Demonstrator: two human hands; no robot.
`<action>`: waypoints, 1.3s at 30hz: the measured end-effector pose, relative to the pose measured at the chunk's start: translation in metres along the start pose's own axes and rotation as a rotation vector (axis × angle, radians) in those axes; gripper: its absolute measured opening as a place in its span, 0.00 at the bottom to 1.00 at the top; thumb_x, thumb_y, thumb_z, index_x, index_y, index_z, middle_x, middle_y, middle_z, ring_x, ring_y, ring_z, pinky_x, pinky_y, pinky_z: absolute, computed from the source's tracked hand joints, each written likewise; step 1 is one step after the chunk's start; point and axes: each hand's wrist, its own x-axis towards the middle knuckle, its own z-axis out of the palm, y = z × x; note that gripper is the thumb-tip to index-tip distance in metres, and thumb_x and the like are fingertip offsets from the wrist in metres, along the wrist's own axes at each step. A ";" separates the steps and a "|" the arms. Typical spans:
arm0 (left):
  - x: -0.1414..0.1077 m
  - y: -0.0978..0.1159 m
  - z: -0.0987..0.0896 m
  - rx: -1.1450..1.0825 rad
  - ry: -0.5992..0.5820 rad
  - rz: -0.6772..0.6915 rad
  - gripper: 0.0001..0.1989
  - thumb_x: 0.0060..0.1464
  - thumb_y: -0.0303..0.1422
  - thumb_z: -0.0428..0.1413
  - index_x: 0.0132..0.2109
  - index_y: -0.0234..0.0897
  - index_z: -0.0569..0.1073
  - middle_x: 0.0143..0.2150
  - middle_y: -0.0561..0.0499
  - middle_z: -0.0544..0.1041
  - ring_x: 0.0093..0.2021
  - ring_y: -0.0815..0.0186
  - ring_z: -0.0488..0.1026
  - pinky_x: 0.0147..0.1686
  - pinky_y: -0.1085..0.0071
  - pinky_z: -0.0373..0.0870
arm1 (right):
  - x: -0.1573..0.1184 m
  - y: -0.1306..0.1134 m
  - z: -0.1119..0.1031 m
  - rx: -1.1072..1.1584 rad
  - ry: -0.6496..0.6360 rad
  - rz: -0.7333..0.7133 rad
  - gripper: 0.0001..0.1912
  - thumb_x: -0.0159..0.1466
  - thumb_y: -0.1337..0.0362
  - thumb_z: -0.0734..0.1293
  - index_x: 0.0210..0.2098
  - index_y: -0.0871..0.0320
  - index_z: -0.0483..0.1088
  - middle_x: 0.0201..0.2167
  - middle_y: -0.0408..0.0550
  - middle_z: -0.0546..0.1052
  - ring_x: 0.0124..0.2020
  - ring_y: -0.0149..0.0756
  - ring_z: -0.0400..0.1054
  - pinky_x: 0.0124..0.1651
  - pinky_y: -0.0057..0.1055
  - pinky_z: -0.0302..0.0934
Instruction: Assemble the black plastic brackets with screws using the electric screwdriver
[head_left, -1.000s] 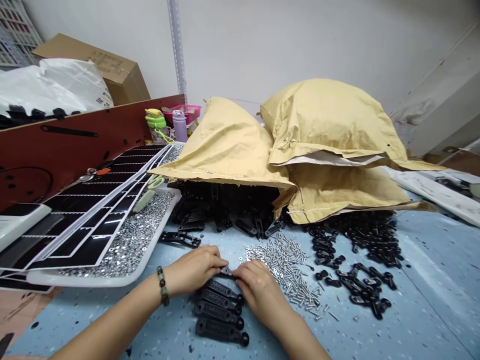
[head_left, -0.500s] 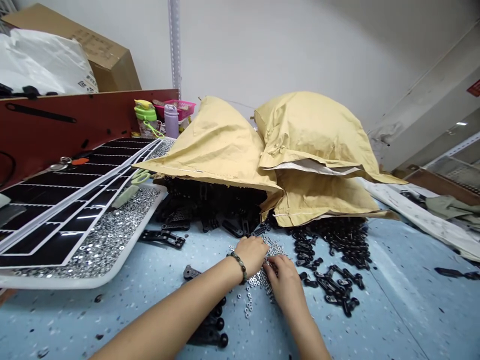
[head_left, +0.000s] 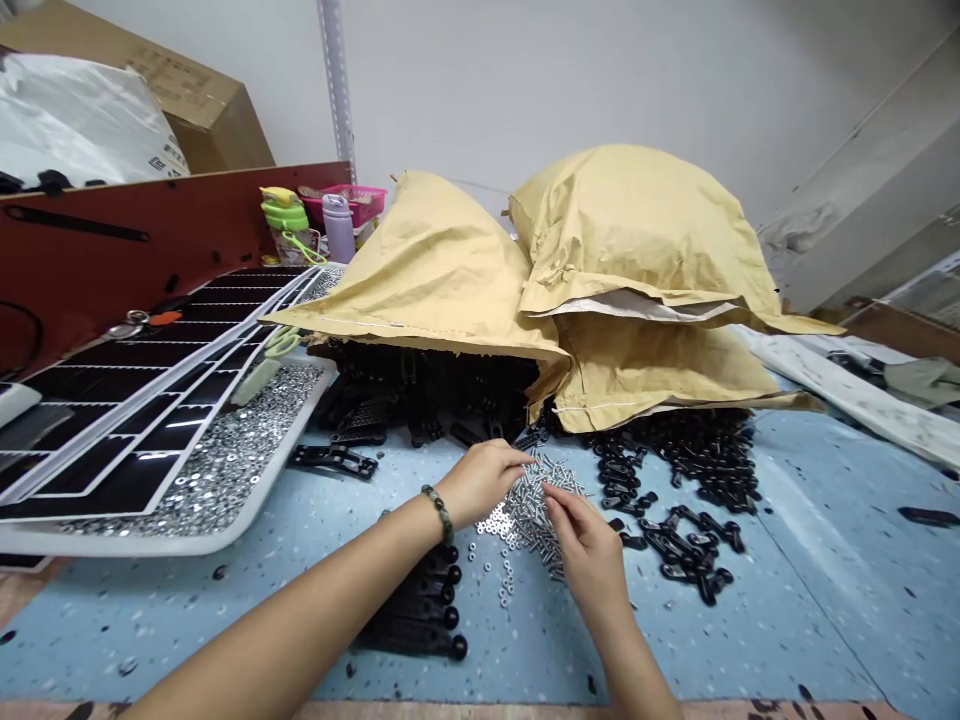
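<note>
The left hand lies palm down at the far edge of a heap of steel screws, its fingers together and loosely curled. Its grip may be open or closed; the pictures do not settle it. A beaded bracelet circles that wrist. The right hand sits at the heap's near right side, thumb and forefinger pinched together at the screws. Whether a screw is caught between them is too small to tell. Small washers spill along the heap's left side and trail toward the near edge.

Left of the washers, partly under the left forearm, a row of black plastic brackets lies on the blue tabletop. To the right of the right hand, black links lie loosely scattered, just in front of a denser heap.

Farther back, kraft sacks slump over a dark pile of black parts. On the left, a white tray holds more washers beside black-and-white panels, which lean against a red board. A purple bottle stands beyond them.
</note>
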 end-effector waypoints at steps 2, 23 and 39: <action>-0.019 -0.002 -0.018 -0.050 0.048 -0.048 0.09 0.56 0.28 0.52 0.43 0.37 0.75 0.40 0.50 0.76 0.42 0.64 0.73 0.44 0.70 0.68 | -0.008 -0.013 0.014 0.170 -0.097 0.081 0.12 0.64 0.57 0.63 0.43 0.55 0.72 0.37 0.49 0.77 0.38 0.41 0.72 0.41 0.37 0.68; -0.147 -0.015 -0.002 0.314 0.237 0.008 0.08 0.61 0.23 0.47 0.34 0.37 0.65 0.32 0.52 0.70 0.35 0.62 0.66 0.36 0.64 0.62 | -0.006 -0.038 0.058 -0.178 -0.334 -0.352 0.09 0.67 0.70 0.59 0.39 0.56 0.70 0.41 0.51 0.71 0.43 0.39 0.67 0.45 0.34 0.63; -0.148 -0.010 0.005 0.499 0.319 0.091 0.12 0.61 0.21 0.44 0.35 0.36 0.68 0.31 0.51 0.71 0.33 0.63 0.66 0.35 0.63 0.61 | 0.032 0.007 0.016 -0.698 -0.105 -0.119 0.09 0.67 0.69 0.55 0.35 0.57 0.65 0.28 0.48 0.71 0.32 0.43 0.64 0.33 0.34 0.55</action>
